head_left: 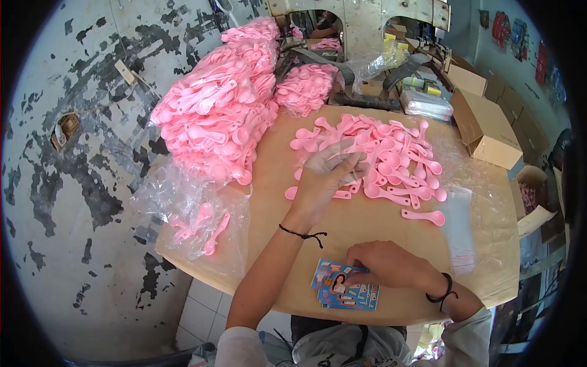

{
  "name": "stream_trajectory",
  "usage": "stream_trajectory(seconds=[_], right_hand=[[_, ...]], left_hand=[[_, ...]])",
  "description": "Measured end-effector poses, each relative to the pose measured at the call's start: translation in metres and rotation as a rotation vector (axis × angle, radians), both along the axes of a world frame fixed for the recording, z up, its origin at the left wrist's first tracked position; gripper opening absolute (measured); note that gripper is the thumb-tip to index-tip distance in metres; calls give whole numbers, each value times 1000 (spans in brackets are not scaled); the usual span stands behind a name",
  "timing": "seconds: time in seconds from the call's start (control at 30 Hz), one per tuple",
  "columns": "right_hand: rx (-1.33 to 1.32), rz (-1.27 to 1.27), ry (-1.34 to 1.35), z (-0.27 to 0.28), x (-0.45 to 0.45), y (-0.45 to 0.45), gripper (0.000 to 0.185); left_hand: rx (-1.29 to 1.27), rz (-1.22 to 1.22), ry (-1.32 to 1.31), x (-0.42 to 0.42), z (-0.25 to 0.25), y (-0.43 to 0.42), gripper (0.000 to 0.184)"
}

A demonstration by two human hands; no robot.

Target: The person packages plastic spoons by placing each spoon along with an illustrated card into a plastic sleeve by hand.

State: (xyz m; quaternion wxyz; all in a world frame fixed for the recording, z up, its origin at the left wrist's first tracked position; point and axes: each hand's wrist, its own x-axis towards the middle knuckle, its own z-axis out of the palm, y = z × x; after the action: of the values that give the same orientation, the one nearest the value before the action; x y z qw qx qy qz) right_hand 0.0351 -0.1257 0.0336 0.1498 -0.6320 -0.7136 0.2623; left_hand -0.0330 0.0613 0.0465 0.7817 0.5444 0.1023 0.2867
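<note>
My left hand (328, 177) reaches over the near left side of a heap of pink scoop spoons (391, 153). A thin clear plastic bag (333, 158) appears to be in its fingers, which look hazy through the film. Closer to me, my right hand (391, 263) is closed, its thumb and fingertips pinching at the top of a small stack of blue printed cards (345, 293). The cards lie slightly fanned at the table's front edge, partly hidden by that hand. One pink spoon (423, 217) lies apart, to the right of the heap.
Large clear bags of pink spoons (214, 104) are piled at the back left. An opened plastic bag (189, 214) with a few spoons lies at the left edge. Flat clear sleeves (460, 232) lie on the right. Cardboard boxes (486, 131) stand beyond the table (275, 244).
</note>
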Motion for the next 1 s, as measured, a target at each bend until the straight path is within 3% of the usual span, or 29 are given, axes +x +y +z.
stream_trajectory(seconds=[0.03,0.13,0.23,0.33,0.43,0.53,0.8,0.93,1.0], right_hand=[[-121,-29,40,4,1,1,38],[9,-33,-73,-3,4,0,34],[72,-99,67,-3,16,1,27],[177,-469,402,22,45,6,25],[361,-691,503,35,70,9,23],[483,-573,361,44,75,15,21],[422,-418,172,48,77,29,19],[632,-645,158,57,96,27,14],[675,-553,153,61,97,24,13]], left_hand=[[20,2,-17,1,-2,-1,40],[-34,84,14,0,1,-8,41],[-27,95,23,-2,5,-8,41],[-44,114,-40,-5,10,-6,41],[-96,134,-41,-7,15,-9,42],[-87,127,-45,-8,16,-11,43],[-44,114,-76,0,1,0,46],[-94,146,-69,-3,10,-2,46],[-117,179,-89,-3,5,0,45]])
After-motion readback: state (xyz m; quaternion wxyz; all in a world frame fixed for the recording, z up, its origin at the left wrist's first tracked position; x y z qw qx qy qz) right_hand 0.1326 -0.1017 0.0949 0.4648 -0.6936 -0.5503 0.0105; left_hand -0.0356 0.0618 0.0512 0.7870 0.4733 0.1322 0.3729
